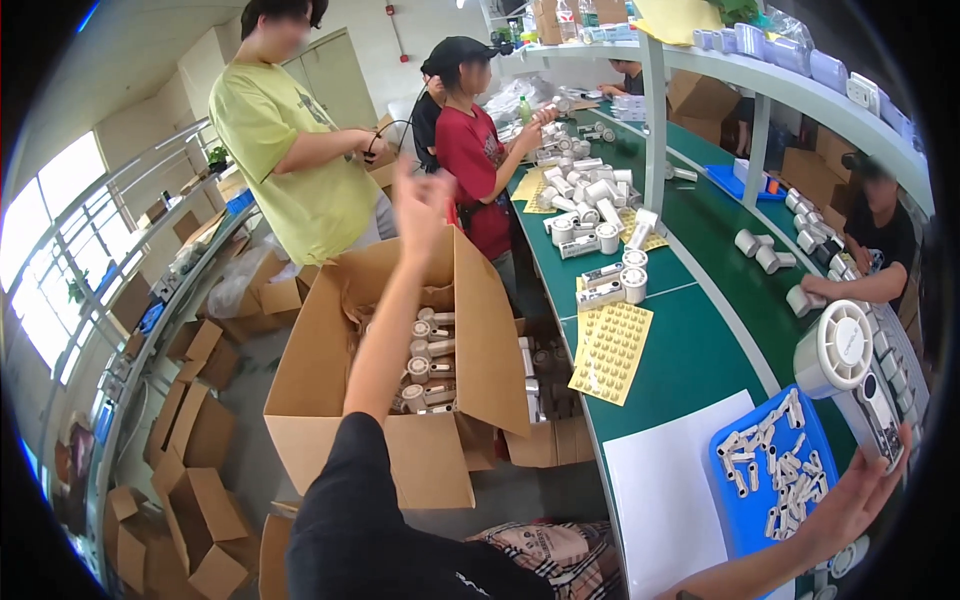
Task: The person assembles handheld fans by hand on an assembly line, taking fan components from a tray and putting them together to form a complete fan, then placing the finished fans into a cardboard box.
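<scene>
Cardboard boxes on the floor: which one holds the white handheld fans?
The big open box beside the green bench, under the raised left hand; fans are stacked inside, while the flattened boxes farther left show none.

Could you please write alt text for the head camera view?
A person's right hand holds a white handheld fan over a blue tray of small white parts on a green workbench, while the left hand is raised, open, above an open cardboard box of similar fans. Three co-workers stand nearby.
</scene>
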